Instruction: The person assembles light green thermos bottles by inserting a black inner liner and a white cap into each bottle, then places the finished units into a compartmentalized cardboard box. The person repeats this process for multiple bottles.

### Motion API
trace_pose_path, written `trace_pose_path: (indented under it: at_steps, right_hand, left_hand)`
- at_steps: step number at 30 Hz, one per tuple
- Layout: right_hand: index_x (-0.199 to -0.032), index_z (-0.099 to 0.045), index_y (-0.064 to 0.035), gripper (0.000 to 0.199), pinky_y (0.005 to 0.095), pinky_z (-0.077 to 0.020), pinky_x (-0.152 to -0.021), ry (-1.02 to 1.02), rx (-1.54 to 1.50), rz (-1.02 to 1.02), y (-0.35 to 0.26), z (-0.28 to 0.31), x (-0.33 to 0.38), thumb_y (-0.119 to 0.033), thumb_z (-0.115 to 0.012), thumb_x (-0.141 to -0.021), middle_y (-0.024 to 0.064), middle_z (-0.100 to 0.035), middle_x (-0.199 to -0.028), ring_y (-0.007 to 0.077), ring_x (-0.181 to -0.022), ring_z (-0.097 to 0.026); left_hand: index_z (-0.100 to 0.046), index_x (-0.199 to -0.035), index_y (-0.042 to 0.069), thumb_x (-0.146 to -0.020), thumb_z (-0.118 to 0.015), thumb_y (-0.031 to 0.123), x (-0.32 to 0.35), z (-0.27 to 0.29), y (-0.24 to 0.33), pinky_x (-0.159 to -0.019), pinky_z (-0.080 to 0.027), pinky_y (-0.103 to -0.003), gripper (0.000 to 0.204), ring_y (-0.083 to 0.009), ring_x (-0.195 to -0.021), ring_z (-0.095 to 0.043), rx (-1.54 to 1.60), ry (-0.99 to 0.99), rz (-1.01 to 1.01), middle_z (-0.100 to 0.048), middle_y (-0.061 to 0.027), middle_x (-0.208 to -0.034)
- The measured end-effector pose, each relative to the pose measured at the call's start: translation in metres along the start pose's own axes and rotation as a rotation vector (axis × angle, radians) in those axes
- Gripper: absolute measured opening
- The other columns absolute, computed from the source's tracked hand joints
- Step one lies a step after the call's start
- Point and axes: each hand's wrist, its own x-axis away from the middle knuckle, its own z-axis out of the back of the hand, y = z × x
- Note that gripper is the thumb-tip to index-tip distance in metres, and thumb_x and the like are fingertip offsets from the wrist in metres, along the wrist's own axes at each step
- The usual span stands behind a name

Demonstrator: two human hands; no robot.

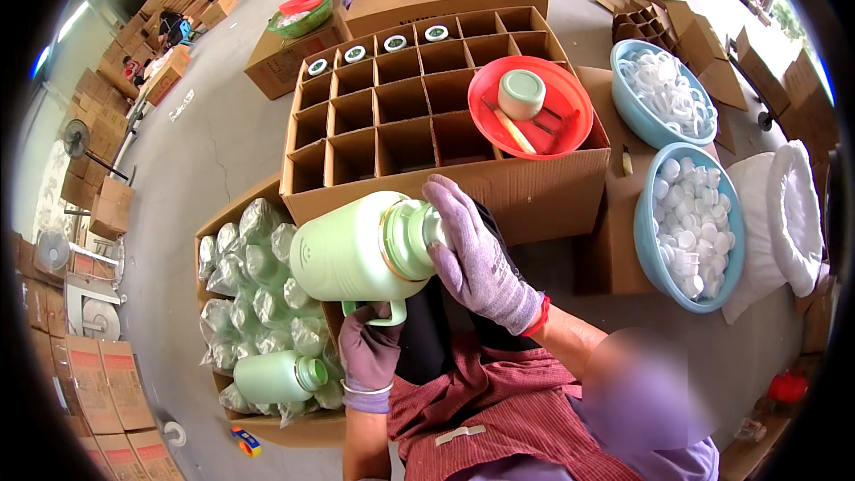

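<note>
The pale green bottle is up in front of me, between my two hands, lying nearly on its side. Its long axis runs across me from left to right, base away from my right hand and neck pointing straight into it, a little raised. So my right hand is the nearer one to the mouth; it cups that end with its fingers stretched out, and whether it truly grips or only presses I cannot tell, since the palm hides the contact. My left hand is below the body, grasping the handle, which hangs on the underside.

Left of my left hand, an open carton holds bottles in clear bags, with an unwrapped bottle lying on top. Ahead of both hands stands the divided carton, a red bowl resting on its right corner with a green lid in it. Well to the right of my right hand are two blue tubs, the nearer full of white caps.
</note>
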Motion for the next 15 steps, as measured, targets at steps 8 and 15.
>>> trace_pose_path:
  at_steps: [8, 15]
  right_hand:
    - [-0.153, -0.021, 0.0026, 0.090, 0.0437, -0.0343, -0.111, -0.147, -0.289, -0.016, 0.041, 0.006, -0.018, -0.043, -0.066, -0.090, 0.0282, -0.043, -0.138, 0.0417, -0.132, -0.043]
    - [-0.144, -0.046, -0.0207, 0.078, 0.0521, -0.0463, -0.098, 0.053, 0.950, -0.322, 0.207, 0.099, -0.123, -0.048, -0.075, -0.078, 0.0235, -0.048, -0.137, 0.0438, -0.124, -0.049]
  left_hand:
    - [-0.059, -0.119, 0.002, -0.097, -0.051, 0.018, -0.020, -0.008, -0.001, -0.095, -0.053, -0.042, 0.028, -0.0234, -0.109, -0.063, -0.248, -0.067, -0.252, -0.064, -0.0108, -0.122]
    - [-0.060, -0.121, 0.002, -0.098, -0.048, 0.014, -0.052, -0.010, 0.011, -0.097, -0.055, -0.046, 0.028, -0.0240, -0.106, -0.068, 0.018, -0.173, -0.243, -0.071, -0.0096, -0.113]
